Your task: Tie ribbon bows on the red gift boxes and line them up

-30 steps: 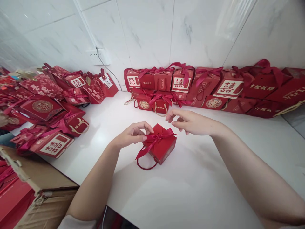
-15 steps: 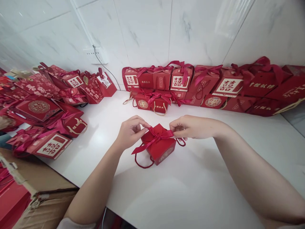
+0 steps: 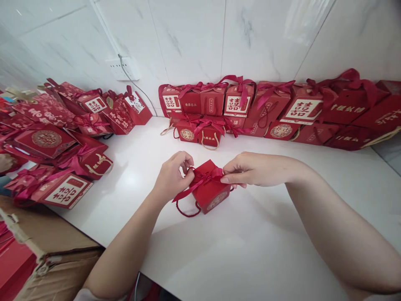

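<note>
A small red gift box [image 3: 210,193] stands on the white table [image 3: 244,251] between my hands. Across its top lies a dark pink ribbon [image 3: 206,177] knotted into a bow, one tail hanging to the left. My left hand [image 3: 177,175] pinches the ribbon at the left side of the bow. On the right, my right hand [image 3: 239,170] has its thumb and fingers closed on the other side of the ribbon. A dark red cord handle [image 3: 188,215] loops out onto the table at the box's lower left; the right cord is mostly hidden.
Red boxes with bows [image 3: 272,106] stand stacked along the tiled wall [image 3: 194,37]. More red boxes [image 3: 46,140] are piled at the left. An open cardboard box [image 3: 62,271] is at the lower left. Part of another person's hand [image 3: 4,162] shows at the left edge.
My left fingers have shifted slightly inward and down the ribbon. My right fingers have moved a little toward the bow, and the right cord is now more hidden. The view has shifted slightly.
</note>
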### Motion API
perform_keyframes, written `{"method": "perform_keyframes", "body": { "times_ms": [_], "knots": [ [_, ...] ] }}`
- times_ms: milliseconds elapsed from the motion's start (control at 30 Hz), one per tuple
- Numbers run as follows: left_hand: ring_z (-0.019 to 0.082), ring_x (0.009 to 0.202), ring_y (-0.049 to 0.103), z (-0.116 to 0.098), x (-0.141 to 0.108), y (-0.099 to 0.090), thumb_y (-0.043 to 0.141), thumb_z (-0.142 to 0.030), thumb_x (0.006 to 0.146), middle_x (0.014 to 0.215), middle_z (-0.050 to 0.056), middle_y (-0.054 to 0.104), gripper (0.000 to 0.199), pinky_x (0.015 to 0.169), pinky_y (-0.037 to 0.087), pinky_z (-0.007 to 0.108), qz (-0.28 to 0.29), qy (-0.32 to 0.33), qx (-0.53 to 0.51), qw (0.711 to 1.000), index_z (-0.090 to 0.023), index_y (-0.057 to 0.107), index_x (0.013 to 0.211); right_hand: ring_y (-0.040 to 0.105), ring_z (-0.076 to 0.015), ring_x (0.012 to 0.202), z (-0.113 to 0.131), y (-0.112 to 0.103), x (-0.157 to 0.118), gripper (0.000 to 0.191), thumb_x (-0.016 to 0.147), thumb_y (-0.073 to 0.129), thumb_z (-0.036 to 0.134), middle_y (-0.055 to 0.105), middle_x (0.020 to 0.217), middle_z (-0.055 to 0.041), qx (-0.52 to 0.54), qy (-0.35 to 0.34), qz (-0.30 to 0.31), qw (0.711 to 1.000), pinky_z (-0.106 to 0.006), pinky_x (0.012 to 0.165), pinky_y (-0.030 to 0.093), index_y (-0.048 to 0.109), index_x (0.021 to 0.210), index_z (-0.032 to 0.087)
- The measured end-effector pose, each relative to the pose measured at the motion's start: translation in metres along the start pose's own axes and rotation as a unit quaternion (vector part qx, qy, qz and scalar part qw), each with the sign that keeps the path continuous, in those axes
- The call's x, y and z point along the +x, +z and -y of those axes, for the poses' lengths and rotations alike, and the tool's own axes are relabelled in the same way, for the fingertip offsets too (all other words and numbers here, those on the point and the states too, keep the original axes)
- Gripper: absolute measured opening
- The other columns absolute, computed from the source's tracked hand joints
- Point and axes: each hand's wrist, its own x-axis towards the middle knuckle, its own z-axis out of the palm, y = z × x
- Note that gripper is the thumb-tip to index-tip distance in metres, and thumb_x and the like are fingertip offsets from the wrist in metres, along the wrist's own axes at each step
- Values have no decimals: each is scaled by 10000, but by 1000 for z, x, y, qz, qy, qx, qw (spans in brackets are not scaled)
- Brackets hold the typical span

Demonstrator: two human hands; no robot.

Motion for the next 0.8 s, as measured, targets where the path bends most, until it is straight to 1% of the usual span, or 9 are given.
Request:
{"method": "perform_keyframes", "body": {
  "times_ms": [133,267,400,500,533,600,667,733,800],
  "knots": [
    [112,621,530,-2,-1,2,525,-100,705,754,-30,545,253,561,421,242,-7,-33,75,997,-223,590,916,480,-114,543,0,-1,0,354,906,474,423,593,641,6,-24,20,-3,1000,-257,522,346,543,644,195],
    [112,585,534,-4,-2,-1,537,-176,752,745,-31,584,172,582,419,264,5,-55,117,992,-239,650,865,522,-134,564,-5,-3,2,317,900,460,351,619,638,-1,-50,37,18,998,-272,553,372,562,639,202],
    [124,594,555,-5,-3,-2,538,-194,759,685,-37,627,156,598,413,269,34,-42,143,988,-244,670,827,555,-157,591,-12,-5,4,338,902,457,390,635,646,-16,-50,56,38,996,-285,577,399,579,645,208],
    [111,586,534,-7,-3,-4,541,-180,744,701,-34,615,118,589,404,261,38,-22,140,989,-224,644,783,544,-154,556,-15,-7,3,353,895,467,408,617,611,-19,-41,76,55,995,-288,565,404,581,630,205],
    [110,593,525,-8,-2,-6,539,-169,737,712,-28,599,103,583,402,257,39,-18,125,991,-214,627,766,539,-152,544,-15,-8,3,350,890,471,402,613,602,-18,-37,84,59,994,-289,559,404,581,624,204],
    [117,642,521,-8,0,-9,527,-142,724,764,-8,568,90,579,408,250,58,-13,58,997,-197,594,745,541,-150,538,-16,-8,2,335,879,480,381,620,605,-20,-27,98,60,993,-289,554,408,588,617,203],
    [133,738,535,-7,3,-12,513,-127,730,862,18,554,93,622,440,248,111,-15,-42,993,-190,579,750,557,-153,552,-18,-9,2,319,871,486,370,641,636,-28,-25,107,44,993,-289,556,413,606,627,203],
    [150,834,545,-4,5,-15,522,-151,760,983,38,549,66,702,472,263,178,-22,-138,974,-187,575,772,573,-159,570,-18,-9,2,310,868,493,373,660,676,-38,-31,110,29,993,-290,558,415,620,642,203],
    [167,906,552,-1,7,-18,552,-221,810,1093,51,540,50,769,483,285,224,-41,-198,953,-186,574,782,586,-165,587,-18,-9,2,306,870,493,379,670,707,-43,-41,107,21,993,-289,558,415,626,657,204]
  ]
}}
